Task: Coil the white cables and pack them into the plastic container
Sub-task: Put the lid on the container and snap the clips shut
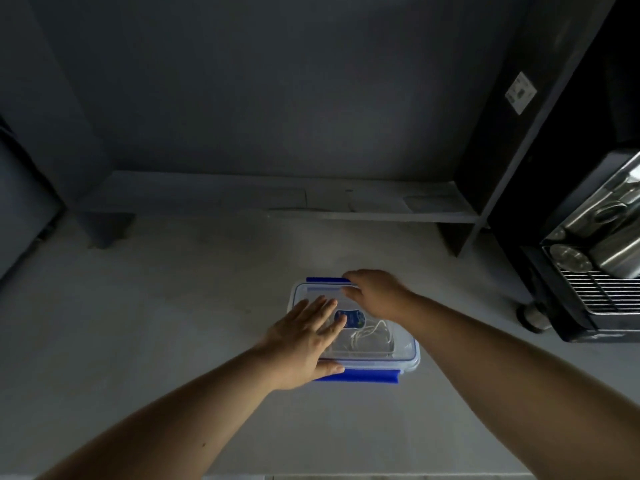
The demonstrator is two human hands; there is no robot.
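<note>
Room: dim grey wall, low ledge [277,199] behind.
Surface [138,323]: bare grey.
Left hand [304,344]: spread flat on container lid.
Container [405,351]: mid-surface, lidded, white cables [370,332] inside.
Right hand [377,292]: curled over far blue clip [325,279].
Right edge: metal rack [602,292].

Nothing could be read here. A blue label [349,318] sat on the clear lid [374,341] of the plastic container, its print too small and blurred. A pale sticker [520,92] on the dark cabinet [540,140] was blurred too.
</note>
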